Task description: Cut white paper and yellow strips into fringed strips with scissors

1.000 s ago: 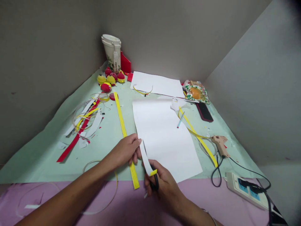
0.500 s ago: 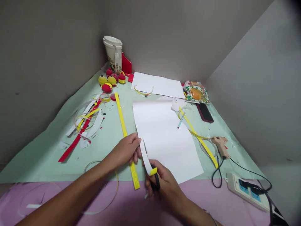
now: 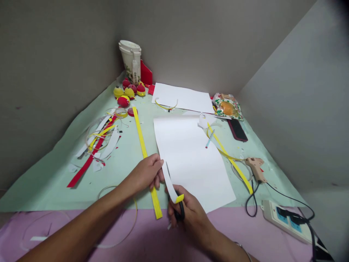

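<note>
A large white sheet of paper [image 3: 191, 156] lies in front of me, with a narrow strip [image 3: 169, 183] partly cut along its left edge. My left hand [image 3: 153, 171] pinches that edge near the top of the cut. Black-handled scissors [image 3: 180, 211] are in my right hand [image 3: 188, 211], their blades mostly hidden by the strip and fingers. A small yellow piece [image 3: 179, 198] sits at the strip's lower end, by my right thumb. Under my left hand runs a long yellow strip [image 3: 140, 134].
At the left lies a pile of scraps with a red strip [image 3: 81, 169]. Red and yellow balls [image 3: 123, 101] stand near a white cup [image 3: 130, 60]. To the right are a phone [image 3: 237, 130], a glue gun [image 3: 256, 169] with its cord, and a power strip [image 3: 286, 222].
Hardly anything differs. The yellow piece at the strip's lower end has shifted slightly right, and both hands stay in place.
</note>
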{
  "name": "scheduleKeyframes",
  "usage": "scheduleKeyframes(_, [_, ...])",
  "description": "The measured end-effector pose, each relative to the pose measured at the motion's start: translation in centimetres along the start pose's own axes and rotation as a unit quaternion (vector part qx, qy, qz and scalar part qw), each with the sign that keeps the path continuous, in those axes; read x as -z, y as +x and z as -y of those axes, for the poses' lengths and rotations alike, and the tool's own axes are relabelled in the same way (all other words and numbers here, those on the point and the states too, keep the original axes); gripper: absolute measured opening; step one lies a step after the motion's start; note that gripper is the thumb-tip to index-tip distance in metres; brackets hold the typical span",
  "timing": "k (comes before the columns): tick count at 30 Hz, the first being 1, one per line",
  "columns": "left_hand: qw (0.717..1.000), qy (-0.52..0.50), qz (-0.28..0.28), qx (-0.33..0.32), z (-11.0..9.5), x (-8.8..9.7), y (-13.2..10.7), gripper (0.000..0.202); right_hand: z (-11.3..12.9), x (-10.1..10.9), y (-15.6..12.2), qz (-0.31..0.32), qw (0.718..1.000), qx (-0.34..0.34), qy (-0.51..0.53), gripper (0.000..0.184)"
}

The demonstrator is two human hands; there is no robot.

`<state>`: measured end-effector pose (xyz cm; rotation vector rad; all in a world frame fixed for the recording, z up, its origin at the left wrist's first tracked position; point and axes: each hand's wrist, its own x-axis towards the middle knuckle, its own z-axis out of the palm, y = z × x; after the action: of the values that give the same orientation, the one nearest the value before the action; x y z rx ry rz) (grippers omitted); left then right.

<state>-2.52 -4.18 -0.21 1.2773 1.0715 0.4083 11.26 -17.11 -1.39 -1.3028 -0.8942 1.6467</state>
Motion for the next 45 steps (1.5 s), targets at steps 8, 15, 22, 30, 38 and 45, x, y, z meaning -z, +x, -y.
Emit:
scheduleKeyframes(8, [1.0, 0.007, 0.005, 0.009, -0.4, -0.2, -0.2, 0.019, 0.3, -0.2, 0.1, -0.011, 0.999, -0.011, 0.03, 0.038])
scheduleKeyframes(15, [1.0, 0.011, 0.008, 0.009, -0.3, -0.2, -0.2, 0.018, 0.5, -0.4, 0.3, -0.019, 0.998, -0.024, 0.053, 0.039])
scheduleKeyframes(22, [1.0, 0.014, 0.004, 0.011, -0.5, -0.3, -0.4, 0.019, -0.1, -0.1, 0.3, -0.012, 0.999, -0.009, 0.048, 0.036])
scheduleKeyframes(30, [1.0, 0.0, 0.005, 0.009, -0.4, -0.3, -0.3, 0.019, 0.0, -0.1, 0.1, -0.011, 1.0, -0.007, 0.024, 0.034])
scheduleKeyframes(38, [1.0, -0.024, -0.015, 0.005, -0.3, -0.2, -0.3, 0.021, 0.0, 0.0, -0.1, -0.005, 1.0, -0.007, 0.017, 0.031])
scheduleKeyframes(45, [1.0, -0.01, -0.005, 0.001, -0.4, -0.1, -0.3, 0.019, 1.1, -0.2, 0.0, -0.01, 0.999, -0.029, 0.01, 0.036])
